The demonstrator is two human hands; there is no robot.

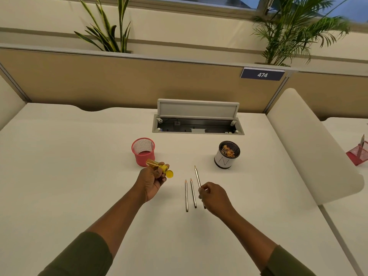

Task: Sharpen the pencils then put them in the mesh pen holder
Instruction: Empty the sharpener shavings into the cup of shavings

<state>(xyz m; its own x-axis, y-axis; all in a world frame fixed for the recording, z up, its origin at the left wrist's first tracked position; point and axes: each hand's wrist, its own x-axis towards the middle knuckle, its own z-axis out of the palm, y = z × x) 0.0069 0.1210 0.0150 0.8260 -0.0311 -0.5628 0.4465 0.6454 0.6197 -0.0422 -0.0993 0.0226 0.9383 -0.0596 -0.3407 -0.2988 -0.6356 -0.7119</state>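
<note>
My left hand [152,182] grips a yellow tube-shaped sharpener [158,165] with its round cap hanging open, held just in front of the pink mesh pen holder [143,151], which is empty. My right hand [214,197] pinches one pencil [197,177] near its lower half, tip pointing away from me. Two more pencils [189,194] lie side by side on the white desk [79,166], just left of the right hand.
A black mesh cup [227,154] with a white paper wrap holds pencil shavings at the right. Behind it an open cable tray [197,124] is sunk in the desk. A curved white divider [310,148] bounds the right side; a red holder [358,152] stands beyond it.
</note>
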